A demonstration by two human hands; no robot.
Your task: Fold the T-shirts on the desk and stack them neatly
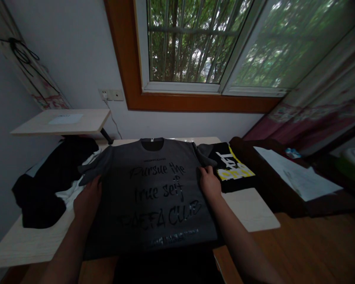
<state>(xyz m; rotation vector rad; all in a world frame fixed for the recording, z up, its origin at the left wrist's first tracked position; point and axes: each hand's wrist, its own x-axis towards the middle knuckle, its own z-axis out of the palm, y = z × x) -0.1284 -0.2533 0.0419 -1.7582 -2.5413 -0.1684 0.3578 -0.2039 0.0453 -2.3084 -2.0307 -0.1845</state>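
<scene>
A dark grey T-shirt (pixel 156 189) lies spread on the table, its neckline towards the window and black lettering across the front. Its lower part hangs at the near table edge. My left hand (pixel 88 197) is closed at the shirt's left side, just below the sleeve; its fingertips are partly hidden in shadow. On the opposite side, my right hand (pixel 209 182) has its fingers curled onto the shirt's edge below the right sleeve. That sleeve overlaps a folded black T-shirt (pixel 239 185) with a white and yellow print.
Black and white clothes (pixel 44 193) are heaped on the left of the pale table (pixel 251 211). A raised shelf (pixel 91 122) stands behind them. Right of the table, white paper (pixel 298 177) lies on a dark brown surface. A window (pixel 195 88) is ahead.
</scene>
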